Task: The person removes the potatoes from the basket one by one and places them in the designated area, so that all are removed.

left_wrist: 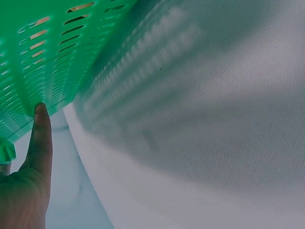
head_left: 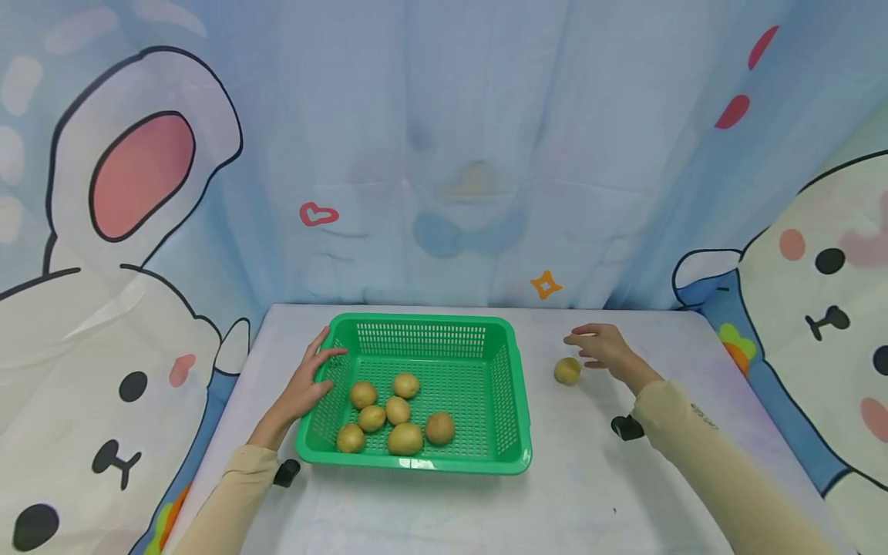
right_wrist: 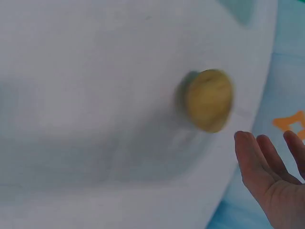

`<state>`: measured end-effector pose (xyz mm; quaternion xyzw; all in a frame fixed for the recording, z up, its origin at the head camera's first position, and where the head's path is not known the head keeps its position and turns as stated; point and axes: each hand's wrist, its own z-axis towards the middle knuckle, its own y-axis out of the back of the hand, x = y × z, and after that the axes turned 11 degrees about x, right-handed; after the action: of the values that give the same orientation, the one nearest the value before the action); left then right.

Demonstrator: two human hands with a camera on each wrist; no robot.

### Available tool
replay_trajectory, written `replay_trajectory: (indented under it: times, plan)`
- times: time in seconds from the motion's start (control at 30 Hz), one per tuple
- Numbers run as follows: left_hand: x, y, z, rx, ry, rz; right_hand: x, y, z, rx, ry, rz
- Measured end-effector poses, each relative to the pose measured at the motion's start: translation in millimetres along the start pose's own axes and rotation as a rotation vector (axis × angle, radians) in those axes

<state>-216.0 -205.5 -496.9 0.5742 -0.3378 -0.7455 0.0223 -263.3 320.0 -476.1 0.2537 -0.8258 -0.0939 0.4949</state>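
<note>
A green plastic basket (head_left: 416, 466) with slotted walls stands on the white-covered table. Several potatoes (head_left: 405, 439) lie inside it, gathered toward its left and near side. My left hand (head_left: 308, 385) holds the basket's left rim, with some fingertips over the edge; in the left wrist view one straight finger (left_wrist: 42, 136) lies against the outer wall. To the right of the basket, a single potato (head_left: 567, 371) rests on the table. My right hand (head_left: 605, 348) hovers just beyond and right of it, fingers loosely extended, apart from the potato (right_wrist: 209, 101) in the right wrist view.
The white table (head_left: 444, 509) ends at the back against a blue curtain (head_left: 486, 154) with cartoon prints. Printed cloth also borders both sides. A black strap piece (head_left: 627, 428) shows under the right wrist, another (head_left: 287, 472) under the left.
</note>
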Motion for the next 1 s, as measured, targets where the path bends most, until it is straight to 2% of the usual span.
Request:
replay_trajectory:
  times: [0.17,0.27,0.4,0.67,0.83,1.0]
  plan:
    - [27.1,-3.3,4.8,-0.01,-0.003,0.022,36,-3,-14,0.143,0.097,-0.055]
    - [31.9,-2.7,5.8,0.001,-0.004,0.025,58,-10,-23,0.243,0.149,-0.037]
    - [32.4,-2.6,6.3,0.01,-0.012,0.024,81,-24,-29,0.321,0.183,0.0]
    - [31.7,-2.4,6.7,0.001,-0.022,0.046,117,-60,-23,0.396,0.201,0.054]
    - [30.3,-2.8,5.2,-0.009,-0.035,0.051,125,-95,-15,0.461,0.202,0.008]
    - [24.1,-3.4,3.4,-0.016,-0.025,0.039,126,-131,-9,0.486,0.178,-0.041]
